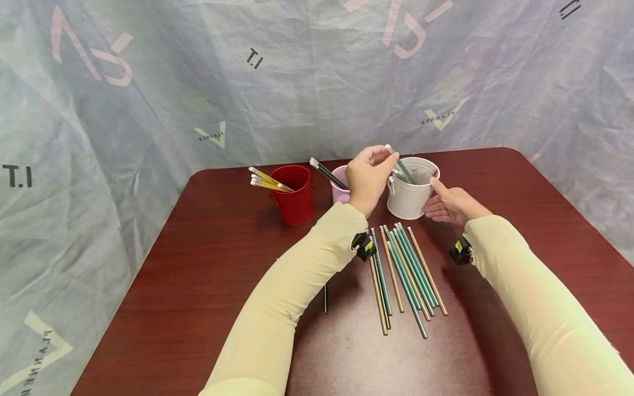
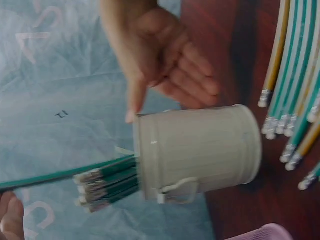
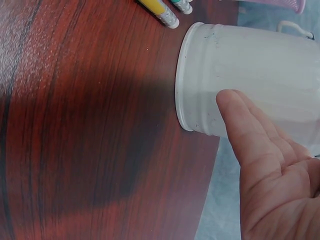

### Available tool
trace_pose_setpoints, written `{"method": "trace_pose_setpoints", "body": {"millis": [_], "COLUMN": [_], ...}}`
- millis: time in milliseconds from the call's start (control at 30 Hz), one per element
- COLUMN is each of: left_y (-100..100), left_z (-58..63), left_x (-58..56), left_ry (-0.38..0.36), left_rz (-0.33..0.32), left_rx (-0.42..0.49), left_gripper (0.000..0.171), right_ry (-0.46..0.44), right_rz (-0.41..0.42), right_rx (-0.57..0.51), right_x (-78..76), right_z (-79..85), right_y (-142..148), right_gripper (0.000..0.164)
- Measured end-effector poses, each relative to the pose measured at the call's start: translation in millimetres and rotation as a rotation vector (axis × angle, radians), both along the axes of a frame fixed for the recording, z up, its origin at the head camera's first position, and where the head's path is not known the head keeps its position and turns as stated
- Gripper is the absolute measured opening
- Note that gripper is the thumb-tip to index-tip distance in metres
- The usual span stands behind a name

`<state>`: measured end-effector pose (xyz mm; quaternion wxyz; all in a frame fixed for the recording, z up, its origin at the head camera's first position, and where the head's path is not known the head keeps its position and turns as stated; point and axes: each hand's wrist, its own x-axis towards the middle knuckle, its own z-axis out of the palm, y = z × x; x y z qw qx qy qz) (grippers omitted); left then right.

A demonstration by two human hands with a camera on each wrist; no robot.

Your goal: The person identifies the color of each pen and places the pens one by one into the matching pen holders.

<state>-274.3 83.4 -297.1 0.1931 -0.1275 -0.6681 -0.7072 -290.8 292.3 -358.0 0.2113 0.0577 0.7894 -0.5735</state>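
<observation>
Three round buckets stand in a row on the dark red, wood-grained table (image 1: 198, 247): one glossy red bucket (image 1: 296, 208), one pink ribbed bucket (image 1: 340, 196) and one off-white bucket (image 1: 408, 204) with a small side handle (image 1: 391, 186).

The left hand (image 1: 369, 175) pinches one green pencil with a white eraser (image 1: 403, 167) between thumb and fingers, near its eraser end; the pencil slants down into the mouth of the off-white bucket. The right hand (image 1: 453, 204) is spread wide, its thumb tip at that bucket's rim and its four fingers stretched out beside the wall. At least four more green pencils with white erasers (image 2: 112, 182) stick out of the same bucket.

The red bucket holds at least four yellow pencils (image 1: 267, 183), leaning left. The pink bucket holds at least two black pencils (image 1: 331, 175), and the left hand hides part of it.

Loose pencils lie on the table in front of the off-white bucket, eraser ends toward it: four gold pencils (image 1: 428, 272) and at least five green ones, overlapping too closely for an exact count. One dark pencil (image 1: 326, 300) shows partly from under the left of two cream sleeves (image 1: 282, 308). Two small black wrist devices (image 1: 364, 246), one per sleeve, are visible. A pale printed cloth (image 1: 148, 82) hangs behind the table.
</observation>
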Motion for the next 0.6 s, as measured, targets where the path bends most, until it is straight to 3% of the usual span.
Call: {"method": "trace_pose_setpoints", "body": {"millis": [233,600], "left_y": [1.5,-4.8], "left_z": [-21.0,-23.5], "left_x": [-5.6,-23.1], "left_ry": [0.031,0.004], "left_rz": [-0.052,-0.107], "left_rx": [-0.243,-0.623], "left_gripper": [0.015,0.020], "right_ry": [0.010,0.002], "right_rz": [-0.014,-0.013], "right_rx": [0.024,0.022], "right_x": [2.0,-0.1], "right_z": [0.9,0.9], "right_y": [-1.9,-1.2], "right_gripper": [0.090,0.089]}}
